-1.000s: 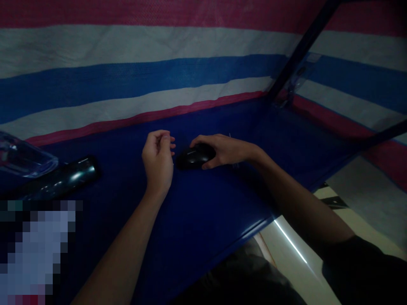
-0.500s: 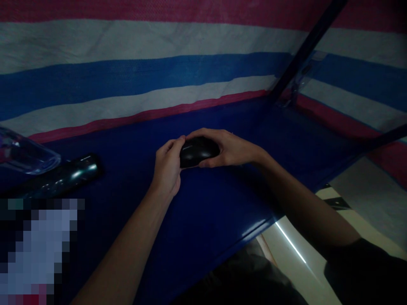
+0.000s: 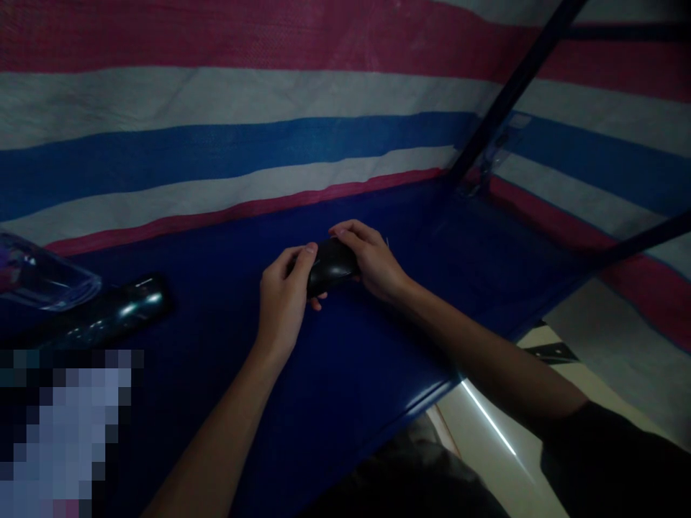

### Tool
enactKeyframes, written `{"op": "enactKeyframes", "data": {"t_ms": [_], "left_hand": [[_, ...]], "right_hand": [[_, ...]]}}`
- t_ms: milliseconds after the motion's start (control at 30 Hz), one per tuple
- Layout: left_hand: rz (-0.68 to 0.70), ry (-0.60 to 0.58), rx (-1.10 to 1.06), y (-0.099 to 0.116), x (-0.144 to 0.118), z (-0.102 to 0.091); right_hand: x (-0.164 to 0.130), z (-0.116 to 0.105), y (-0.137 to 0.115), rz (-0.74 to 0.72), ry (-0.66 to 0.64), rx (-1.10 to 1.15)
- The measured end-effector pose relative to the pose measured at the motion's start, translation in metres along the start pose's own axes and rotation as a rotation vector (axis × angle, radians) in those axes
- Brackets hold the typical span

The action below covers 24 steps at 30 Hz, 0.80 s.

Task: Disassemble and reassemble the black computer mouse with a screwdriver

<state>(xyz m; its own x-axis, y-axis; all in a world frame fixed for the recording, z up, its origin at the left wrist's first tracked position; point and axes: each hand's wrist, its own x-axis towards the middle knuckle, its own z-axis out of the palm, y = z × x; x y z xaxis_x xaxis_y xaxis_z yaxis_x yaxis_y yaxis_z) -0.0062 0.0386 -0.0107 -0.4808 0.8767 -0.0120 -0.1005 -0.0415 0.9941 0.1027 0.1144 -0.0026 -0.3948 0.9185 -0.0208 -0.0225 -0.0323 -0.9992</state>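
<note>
A black computer mouse [image 3: 330,264] is held between both hands just above the dark blue table [image 3: 378,360]. My left hand [image 3: 283,298] grips its left end, thumb on top. My right hand [image 3: 370,262] wraps its right side, fingers curled over the top. The underside of the mouse is hidden by my fingers.
A dark glossy cylinder [image 3: 116,313] lies at the left of the table beside a clear plastic container [image 3: 37,277]. A striped red, white and blue tarp [image 3: 216,144] forms the back wall. A dark metal post [image 3: 507,93] rises at the right. The table's front edge [image 3: 432,392] borders pale floor.
My left hand moved right from beside the mouse and took hold of its left end. My right hand shifted its grip and the mouse was lifted slightly.
</note>
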Motion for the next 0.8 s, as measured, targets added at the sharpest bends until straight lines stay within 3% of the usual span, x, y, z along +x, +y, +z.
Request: {"op": "enactKeyframes", "data": {"t_ms": [200, 367, 700, 800], "left_hand": [[-0.161, -0.006, -0.225, 0.006, -0.001, 0.001], [-0.360, -0.014, -0.473, 0.005, 0.000, -0.001], [-0.276, -0.041, -0.374, 0.003, 0.001, -0.001], [-0.267, -0.021, -0.366, 0.003, 0.002, -0.001]], "right_hand": [[0.002, -0.002, -0.003, 0.077, 0.079, 0.148], [0.004, -0.001, 0.003, 0.074, 0.110, 0.101], [0.008, -0.008, 0.007, -0.112, -0.066, -0.327], [0.011, -0.011, 0.010, -0.102, -0.147, -0.324]]}}
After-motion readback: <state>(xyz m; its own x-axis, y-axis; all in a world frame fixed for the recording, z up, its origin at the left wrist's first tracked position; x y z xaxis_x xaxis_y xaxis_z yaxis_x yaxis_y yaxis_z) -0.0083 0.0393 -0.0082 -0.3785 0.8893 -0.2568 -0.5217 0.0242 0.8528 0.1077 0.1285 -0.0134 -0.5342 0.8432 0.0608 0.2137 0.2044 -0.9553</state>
